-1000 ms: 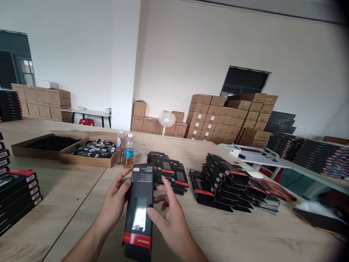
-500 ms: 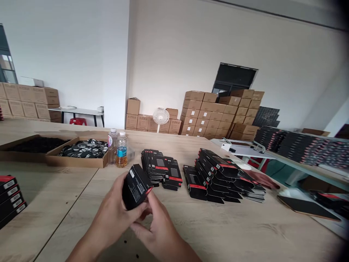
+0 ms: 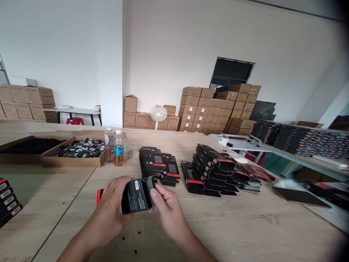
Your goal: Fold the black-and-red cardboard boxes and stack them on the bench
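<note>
A small black carton (image 3: 135, 196) with white print and a red end is held above the table, its right end open with a flap standing out. My left hand (image 3: 113, 203) wraps around the carton's left part. At the open end, my right hand (image 3: 166, 203) pinches the flap between thumb and fingers. Behind my hands lies a pile of flat black-and-red cartons (image 3: 158, 160). Right of it, more black cartons (image 3: 215, 169) are stacked in a slanting heap, some with open ends. The inside of the held carton is mostly hidden.
Two bottles (image 3: 119, 149) stand beside a cardboard tray (image 3: 102, 160) of black-and-white pieces. At the left edge, finished-looking black boxes (image 3: 9, 202) are stacked. A dark flat board (image 3: 300, 196) lies at right. Tiny black bits (image 3: 135, 251) dot the table (image 3: 234, 233).
The carton has turned from upright to lying sideways, its open end now facing right. My right hand has moved from beneath it to the flap. The view has shifted slightly.
</note>
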The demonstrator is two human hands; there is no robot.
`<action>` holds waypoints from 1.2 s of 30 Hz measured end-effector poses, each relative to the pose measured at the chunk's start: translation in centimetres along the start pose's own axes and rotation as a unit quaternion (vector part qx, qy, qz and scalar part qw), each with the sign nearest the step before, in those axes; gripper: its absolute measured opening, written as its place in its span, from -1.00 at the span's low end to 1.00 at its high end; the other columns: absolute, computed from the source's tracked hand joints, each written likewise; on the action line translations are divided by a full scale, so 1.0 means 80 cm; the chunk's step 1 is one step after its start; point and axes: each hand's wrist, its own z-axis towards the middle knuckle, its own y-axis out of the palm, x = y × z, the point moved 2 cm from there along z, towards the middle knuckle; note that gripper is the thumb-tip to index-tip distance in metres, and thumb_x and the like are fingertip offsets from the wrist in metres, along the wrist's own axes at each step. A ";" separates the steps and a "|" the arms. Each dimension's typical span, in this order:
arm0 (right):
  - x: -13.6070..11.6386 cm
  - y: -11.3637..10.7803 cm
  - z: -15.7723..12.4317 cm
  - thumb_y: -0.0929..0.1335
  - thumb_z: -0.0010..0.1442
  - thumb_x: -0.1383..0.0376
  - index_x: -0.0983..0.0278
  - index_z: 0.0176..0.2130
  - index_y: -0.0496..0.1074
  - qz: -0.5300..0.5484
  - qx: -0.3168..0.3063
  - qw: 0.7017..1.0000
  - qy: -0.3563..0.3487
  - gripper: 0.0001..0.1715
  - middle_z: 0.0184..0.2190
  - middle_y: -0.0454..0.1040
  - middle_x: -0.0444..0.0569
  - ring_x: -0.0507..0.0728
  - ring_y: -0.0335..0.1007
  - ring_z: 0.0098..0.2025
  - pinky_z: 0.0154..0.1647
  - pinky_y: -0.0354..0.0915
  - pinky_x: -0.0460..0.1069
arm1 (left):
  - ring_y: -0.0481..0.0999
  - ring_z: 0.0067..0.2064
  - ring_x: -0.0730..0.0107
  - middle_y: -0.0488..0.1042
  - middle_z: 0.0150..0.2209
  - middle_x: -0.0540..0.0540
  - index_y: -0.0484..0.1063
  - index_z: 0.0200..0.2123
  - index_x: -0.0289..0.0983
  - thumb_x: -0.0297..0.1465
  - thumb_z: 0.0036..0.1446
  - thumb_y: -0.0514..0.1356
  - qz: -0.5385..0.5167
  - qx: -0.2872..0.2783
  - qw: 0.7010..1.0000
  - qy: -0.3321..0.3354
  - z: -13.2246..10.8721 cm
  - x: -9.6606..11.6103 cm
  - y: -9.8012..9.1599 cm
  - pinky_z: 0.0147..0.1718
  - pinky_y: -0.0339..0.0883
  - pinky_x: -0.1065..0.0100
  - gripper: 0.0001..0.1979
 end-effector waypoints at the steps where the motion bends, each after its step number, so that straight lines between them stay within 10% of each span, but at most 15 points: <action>1: 0.001 -0.002 0.002 0.28 0.31 0.02 0.24 -0.18 0.53 0.009 -0.002 1.000 0.003 -0.60 -0.48 0.37 -0.13 0.02 0.23 -0.48 -0.46 0.28 -0.07 | 0.41 0.02 0.03 0.42 0.00 -0.13 0.21 0.09 -0.10 -0.50 -0.05 0.24 -0.008 -0.001 1.000 -0.006 0.000 -0.002 0.001 -0.03 0.27 0.07 -0.40; 17: -0.001 -0.011 0.004 0.41 0.16 0.06 0.24 -0.46 0.27 -0.032 0.090 0.995 -0.035 -0.63 -0.54 0.20 -0.23 -0.02 0.10 -0.49 -0.48 0.16 -0.11 | 0.33 0.09 0.02 0.38 0.06 -0.13 0.15 0.14 -0.11 -0.60 -0.08 0.18 0.005 -0.009 1.000 -0.006 0.000 0.001 0.007 0.06 0.17 0.04 -0.32; 36: 0.006 -0.004 -0.003 0.40 0.19 0.21 0.24 -0.44 0.50 -0.115 0.175 0.974 -0.086 -0.79 -0.49 0.42 -0.11 0.06 0.32 -0.43 -0.39 0.29 -0.05 | 0.36 0.04 -0.02 0.41 0.03 -0.16 0.18 0.14 -0.11 -0.56 -0.04 0.21 0.027 -0.026 0.999 -0.006 -0.004 0.011 0.016 0.05 0.18 -0.06 -0.35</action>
